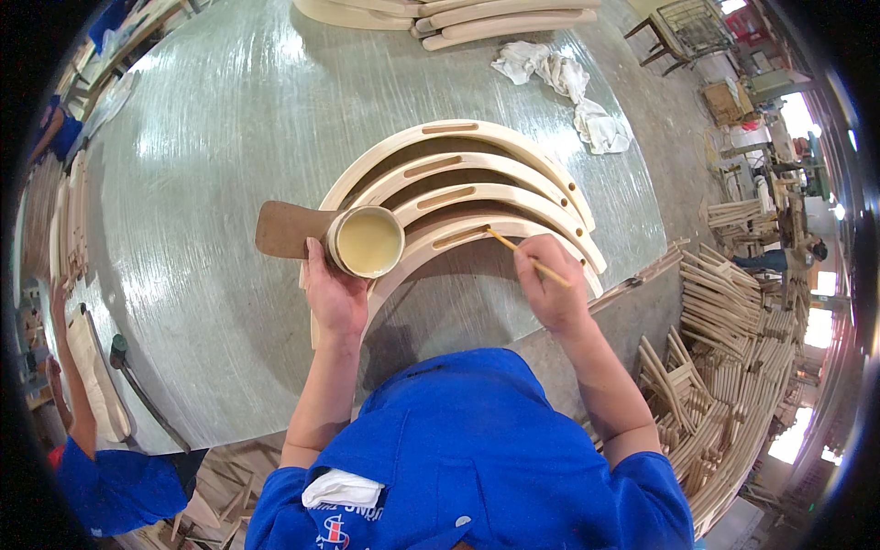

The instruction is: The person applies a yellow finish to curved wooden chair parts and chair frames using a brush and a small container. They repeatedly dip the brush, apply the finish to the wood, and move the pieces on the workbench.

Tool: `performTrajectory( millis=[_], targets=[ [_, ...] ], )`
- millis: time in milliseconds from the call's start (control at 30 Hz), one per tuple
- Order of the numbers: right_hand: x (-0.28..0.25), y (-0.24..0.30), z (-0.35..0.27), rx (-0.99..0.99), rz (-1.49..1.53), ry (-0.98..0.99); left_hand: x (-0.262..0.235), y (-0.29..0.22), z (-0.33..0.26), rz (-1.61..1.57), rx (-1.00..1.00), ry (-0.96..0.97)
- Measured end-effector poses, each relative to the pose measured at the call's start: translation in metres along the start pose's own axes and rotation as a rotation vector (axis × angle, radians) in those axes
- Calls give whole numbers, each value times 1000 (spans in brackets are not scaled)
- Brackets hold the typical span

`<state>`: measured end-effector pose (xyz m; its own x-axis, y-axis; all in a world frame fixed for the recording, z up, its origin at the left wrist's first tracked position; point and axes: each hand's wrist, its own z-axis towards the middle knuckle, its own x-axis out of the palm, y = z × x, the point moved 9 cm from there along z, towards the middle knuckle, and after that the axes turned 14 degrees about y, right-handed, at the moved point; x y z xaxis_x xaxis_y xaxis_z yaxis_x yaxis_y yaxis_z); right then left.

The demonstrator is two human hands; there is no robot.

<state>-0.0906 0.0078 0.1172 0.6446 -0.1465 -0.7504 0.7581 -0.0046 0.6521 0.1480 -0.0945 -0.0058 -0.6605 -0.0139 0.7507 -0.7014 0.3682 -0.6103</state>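
My left hand [336, 295] is closed around a round cup of pale yellow liquid [369, 241], over the left ends of the curved pieces. A flat brown rounded piece [286, 229] sticks out from the cup's left side; whether it is joined to the cup I cannot tell. Between the fingers of my right hand [553, 284] is a thin brush [532, 258], its dark tip at the slot of the nearest curved wooden piece [423, 246]. Behind that piece lie more slotted arcs [426, 172], nested side by side, with round holes near their right ends.
The large table [202, 183] has a glossy plastic-like cover. More curved wood [513, 18] and crumpled white cloths [559, 78] lie at its far side. At the left, a person in blue [119, 490] stands near a dark hammer-like tool [137, 385]. Stacked wooden parts [724, 302] fill the right-hand floor.
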Motion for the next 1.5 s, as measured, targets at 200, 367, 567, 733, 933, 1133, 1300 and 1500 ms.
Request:
performTrajectory(
  millis=[200, 367, 567, 733, 933, 1133, 1300, 1500],
  targets=[
    [35, 26, 6, -104, 199, 67, 5, 7, 0, -8, -38, 1],
    [-2, -15, -1, 168, 37, 13, -2, 13, -4, 1, -54, 78],
    [-31, -7, -12, 87, 391, -138, 23, 8, -9, 85, -20, 68],
    [-20, 14, -7, -42, 802, -120, 38, 22, -17, 63, -30, 136],
    [10, -17, -1, 192, 866, 49, 49, 32, -32, 61, -33, 121],
    [17, -40, -5, 194, 1347, 7, 39, 38, -28, -51, -47, 151],
    [25, -42, 3, 205, 1466, 1, 41, 34, -17, -74, -67, 140],
    [59, -75, 13, 459, 1583, -57, 55, 38, 2, -52, -104, 115]
  ],
)
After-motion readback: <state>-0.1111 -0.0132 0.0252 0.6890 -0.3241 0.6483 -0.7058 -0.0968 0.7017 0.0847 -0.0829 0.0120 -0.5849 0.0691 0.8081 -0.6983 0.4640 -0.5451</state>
